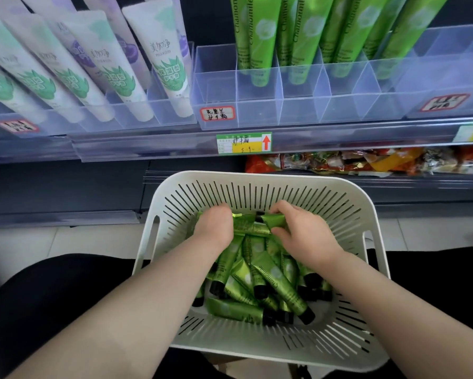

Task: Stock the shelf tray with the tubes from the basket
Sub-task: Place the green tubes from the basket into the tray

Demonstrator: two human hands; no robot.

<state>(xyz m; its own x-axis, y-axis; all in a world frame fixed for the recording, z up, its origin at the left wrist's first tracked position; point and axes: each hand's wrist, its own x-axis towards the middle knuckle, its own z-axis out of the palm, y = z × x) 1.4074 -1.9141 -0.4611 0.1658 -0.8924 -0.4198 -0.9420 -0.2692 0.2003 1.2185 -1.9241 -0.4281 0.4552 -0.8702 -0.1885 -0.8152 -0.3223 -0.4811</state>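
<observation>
far left on the shelf, white tubes (74,77) lean in their own clear holder, not our business. moving right, here is the shelf tray (216,86), clear plastic with dividers. green tubes stand cap-down in its far slots while the near row of slots is bare, the leftmost column too. a price label (243,143) sits on the shelf edge just below it.

down to the near side now: the white basket (257,181) sits on the person's lap, and a heap of green tubes (257,283) lies criss-crossed in its bottom, black caps mostly pointing near.

the left hand (215,228) is knuckles-up at the far end of the heap, fingers curled down out of sight (grasping or just digging, i cannot tell). between the two hands one tube lies crosswise, its long axis running left to right. the right hand (301,231) is clenched round a held tube (269,220), thumb under, fingers over, black cap poking out to the left.

so the key line-up: the tray's free slots lie straight up and far from the right hand's tube. it lies flat and sideways, so it likely needs turning cap-down and upright before it drops in.
</observation>
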